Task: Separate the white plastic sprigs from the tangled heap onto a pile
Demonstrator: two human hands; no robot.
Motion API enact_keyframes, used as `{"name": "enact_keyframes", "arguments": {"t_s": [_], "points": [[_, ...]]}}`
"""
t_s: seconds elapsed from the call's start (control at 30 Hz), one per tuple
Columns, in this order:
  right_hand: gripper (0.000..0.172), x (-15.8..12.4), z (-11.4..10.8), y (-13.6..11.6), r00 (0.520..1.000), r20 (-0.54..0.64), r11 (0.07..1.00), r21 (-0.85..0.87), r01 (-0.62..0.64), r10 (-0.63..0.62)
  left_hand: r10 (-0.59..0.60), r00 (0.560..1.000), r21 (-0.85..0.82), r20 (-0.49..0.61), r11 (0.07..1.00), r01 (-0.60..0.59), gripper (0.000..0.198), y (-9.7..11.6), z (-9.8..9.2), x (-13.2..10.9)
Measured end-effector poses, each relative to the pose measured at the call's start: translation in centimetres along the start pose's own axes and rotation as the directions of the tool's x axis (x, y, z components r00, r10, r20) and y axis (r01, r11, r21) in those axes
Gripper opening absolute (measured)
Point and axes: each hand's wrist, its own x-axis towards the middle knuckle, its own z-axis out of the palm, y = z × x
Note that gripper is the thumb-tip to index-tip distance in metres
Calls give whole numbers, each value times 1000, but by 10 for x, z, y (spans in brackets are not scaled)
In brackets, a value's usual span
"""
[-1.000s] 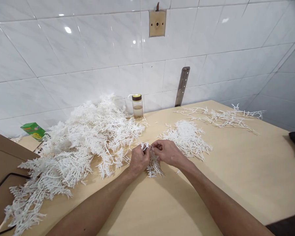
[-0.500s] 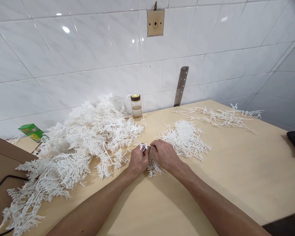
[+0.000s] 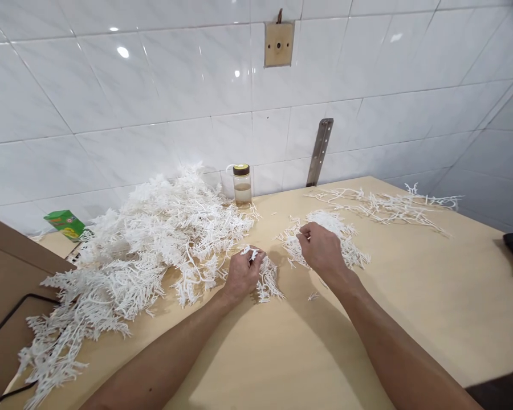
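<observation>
My left hand (image 3: 243,273) is closed on a white branched plastic sprig (image 3: 267,282), whose tips stick out above the fingers and hang below on the right. To its left spreads a large heap of similar white sprigs (image 3: 149,239). My right hand (image 3: 322,249) hovers at the near left side of a small pile of short white pieces (image 3: 349,242). Its fingers are pinched together, and whatever they hold is hidden or too small to name. A tiny white piece (image 3: 313,296) lies on the table below my right wrist.
Bare white stems (image 3: 385,205) lie at the back right of the wooden table (image 3: 431,296). A bottle (image 3: 242,191) of liquid and a metal strip (image 3: 320,151) stand by the tiled wall. A green box (image 3: 66,225) and a cardboard box (image 3: 12,285) are at the left.
My right hand has moved away from my left, to the right and slightly up, over to the small pile. My left hand keeps its hold on the sprig. The view has shifted slightly.
</observation>
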Motion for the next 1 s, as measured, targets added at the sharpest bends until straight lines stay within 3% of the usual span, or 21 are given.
{"name": "enact_keyframes", "arguments": {"t_s": [0.07, 0.13, 0.23, 0.33, 0.53, 0.73, 1.0], "points": [[11, 3, -3, 6, 996, -86, 997, 71, -25, 31, -37, 999, -33, -24, 999, 37, 30, 1, 0, 0], [11, 0, -3, 2, 998, -59, 986, 168, -13, 23, -65, 997, -62, -44, 996, 63, 30, 1, 1, 1], [14, -12, 2, -16, 977, 129, 920, 377, 109, -169, -105, 993, -106, -52, 989, 99, 28, 0, 1, 3], [10, -24, 8, -31, 912, 184, 845, 476, 244, -367, -160, 985, -151, -59, 977, 149, 26, -1, 2, 6], [13, -32, 19, -36, 902, 143, 867, 371, 332, -407, -194, 980, -257, -30, 949, 180, 26, -5, 4, 9], [5, -34, 23, -39, 909, 122, 884, 318, 344, -398, -205, 979, -370, 7, 909, 193, 26, -2, 3, 8], [6, -33, 20, -39, 915, 72, 880, 314, 356, -396, -198, 980, -334, 0, 924, 187, 24, 1, -1, 8]]}}
